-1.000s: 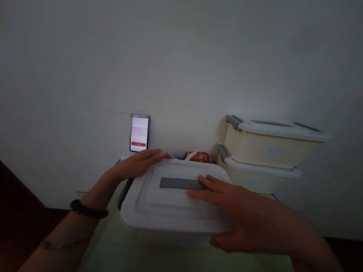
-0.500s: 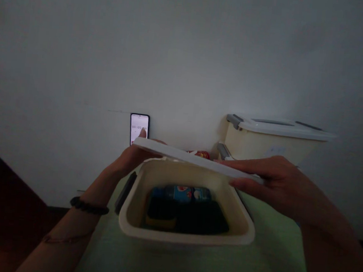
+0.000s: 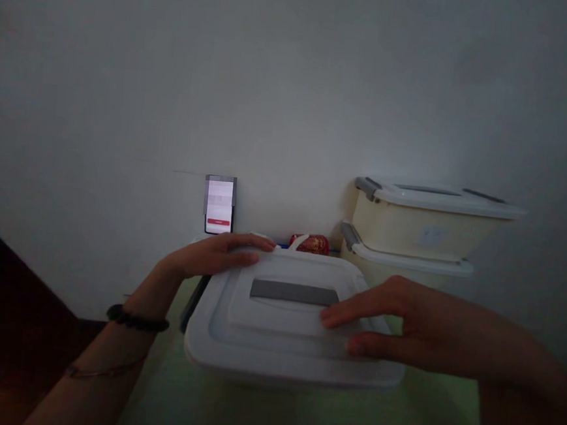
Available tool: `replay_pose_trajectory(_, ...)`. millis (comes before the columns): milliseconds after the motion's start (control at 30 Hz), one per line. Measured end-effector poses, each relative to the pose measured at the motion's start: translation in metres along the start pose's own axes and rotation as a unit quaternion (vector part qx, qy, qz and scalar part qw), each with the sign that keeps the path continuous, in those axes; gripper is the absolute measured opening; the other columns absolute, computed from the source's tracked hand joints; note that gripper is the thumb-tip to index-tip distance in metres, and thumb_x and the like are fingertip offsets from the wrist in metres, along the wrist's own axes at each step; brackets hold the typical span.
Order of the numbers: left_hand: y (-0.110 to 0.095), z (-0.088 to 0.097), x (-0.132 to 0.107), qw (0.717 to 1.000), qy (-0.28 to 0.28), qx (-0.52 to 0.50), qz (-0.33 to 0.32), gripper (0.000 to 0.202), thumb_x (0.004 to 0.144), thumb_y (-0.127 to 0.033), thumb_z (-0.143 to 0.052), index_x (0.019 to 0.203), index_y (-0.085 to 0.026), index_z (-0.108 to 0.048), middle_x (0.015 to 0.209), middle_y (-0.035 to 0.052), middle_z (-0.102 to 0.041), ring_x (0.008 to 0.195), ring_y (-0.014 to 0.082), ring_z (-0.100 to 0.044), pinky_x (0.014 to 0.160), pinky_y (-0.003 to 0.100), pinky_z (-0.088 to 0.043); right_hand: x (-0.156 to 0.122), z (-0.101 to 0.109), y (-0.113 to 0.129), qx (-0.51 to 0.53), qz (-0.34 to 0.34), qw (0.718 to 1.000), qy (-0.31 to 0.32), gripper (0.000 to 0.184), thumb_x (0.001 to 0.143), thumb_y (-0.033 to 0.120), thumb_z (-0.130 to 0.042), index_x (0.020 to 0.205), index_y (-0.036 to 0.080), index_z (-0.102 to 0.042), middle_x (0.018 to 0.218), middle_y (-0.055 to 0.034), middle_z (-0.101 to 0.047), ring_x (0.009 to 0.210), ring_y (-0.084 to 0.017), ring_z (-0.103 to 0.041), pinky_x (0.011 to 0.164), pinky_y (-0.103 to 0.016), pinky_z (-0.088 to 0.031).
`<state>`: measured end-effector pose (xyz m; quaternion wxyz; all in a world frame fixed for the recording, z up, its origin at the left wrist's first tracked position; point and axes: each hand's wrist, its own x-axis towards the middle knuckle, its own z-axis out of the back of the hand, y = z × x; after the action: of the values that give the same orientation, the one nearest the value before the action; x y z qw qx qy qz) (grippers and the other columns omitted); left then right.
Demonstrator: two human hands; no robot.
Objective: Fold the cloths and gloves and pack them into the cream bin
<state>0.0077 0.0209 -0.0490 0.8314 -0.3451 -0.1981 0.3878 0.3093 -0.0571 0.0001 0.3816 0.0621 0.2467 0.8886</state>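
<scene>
A white lid (image 3: 273, 349) with a grey handle (image 3: 294, 292) lies over the storage box in front of me, hiding what is inside. My left hand (image 3: 216, 254) rests on the lid's far left part, fingers stretched out. On its right side, my right hand (image 3: 393, 319) touches the top with fingers extended and apart. A dark side latch (image 3: 194, 304) of the box shows at the left below the lid.
A phone (image 3: 219, 206) with a lit screen leans against the wall (image 3: 293, 95). Two lidded storage boxes (image 3: 405, 225) are stacked at the back right. A red package (image 3: 310, 243) sits behind the box. The green tabletop (image 3: 267, 414) extends towards me.
The lid, held tilted above the open box, has come down flat over it and covers the bottle and dark things inside. Both hands have loosened from its edges and lie on top.
</scene>
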Motion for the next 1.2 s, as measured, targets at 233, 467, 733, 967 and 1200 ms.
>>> replay_pose_trajectory(233,-0.001,0.000,-0.001,1.000,0.005,-0.003,0.001,0.036,0.088,-0.039,-0.050,0.121,-0.024,-0.056,0.135,0.0037,-0.053,0.122,0.0221,-0.049,0.103,0.034,-0.035,0.002,0.002,0.000,-0.011,0.004,1.000,0.010,0.039,0.082,0.052,-0.055,0.110,0.030,-0.068,0.107,-0.0004,-0.071,0.093,-0.021,-0.066,0.080,-0.029,-0.050)
replay_pose_trajectory(467,0.005,-0.003,-0.001,0.998,-0.050,0.009,0.043,0.039,0.088,-0.043,-0.045,0.120,-0.025,-0.059,0.126,0.0039,-0.060,0.114,0.0241,-0.054,0.097,0.035,-0.039,0.010,-0.003,-0.006,-0.018,0.012,0.999,-0.042,0.036,0.083,0.050,-0.054,0.109,0.029,-0.068,0.107,0.0005,-0.071,0.097,-0.020,-0.065,0.086,-0.033,-0.049)
replay_pose_trajectory(733,0.013,-0.007,0.003,0.993,-0.089,0.058,0.042,0.036,0.086,-0.046,-0.047,0.107,-0.024,-0.067,0.103,0.0030,-0.071,0.094,0.0228,-0.062,0.087,0.029,-0.044,0.044,-0.025,-0.037,-0.042,0.025,0.990,-0.130,0.058,0.086,0.053,-0.046,0.136,0.024,-0.043,0.146,-0.0061,-0.038,0.136,-0.026,-0.031,0.111,-0.046,-0.026)
replay_pose_trajectory(967,-0.015,-0.018,0.002,0.983,-0.099,0.146,0.055,0.039,0.088,-0.044,-0.043,0.101,-0.015,-0.066,0.106,0.0135,-0.068,0.100,0.0294,-0.060,0.095,0.040,-0.038,0.058,-0.045,-0.044,-0.107,-0.002,0.983,-0.151,0.062,0.088,0.058,-0.038,0.138,0.021,-0.041,0.145,-0.0098,-0.040,0.135,-0.028,-0.032,0.110,-0.049,-0.023)
replay_pose_trajectory(1200,-0.033,-0.049,-0.011,0.966,-0.106,0.230,0.056,0.054,0.092,-0.042,-0.034,0.135,-0.012,-0.043,0.146,0.0146,-0.037,0.136,0.0280,-0.030,0.112,0.044,-0.014,0.057,-0.047,-0.041,-0.096,0.015,0.976,-0.195,0.059,0.087,0.053,-0.043,0.134,0.017,-0.048,0.140,-0.0127,-0.047,0.131,-0.026,-0.039,0.109,-0.047,-0.027)
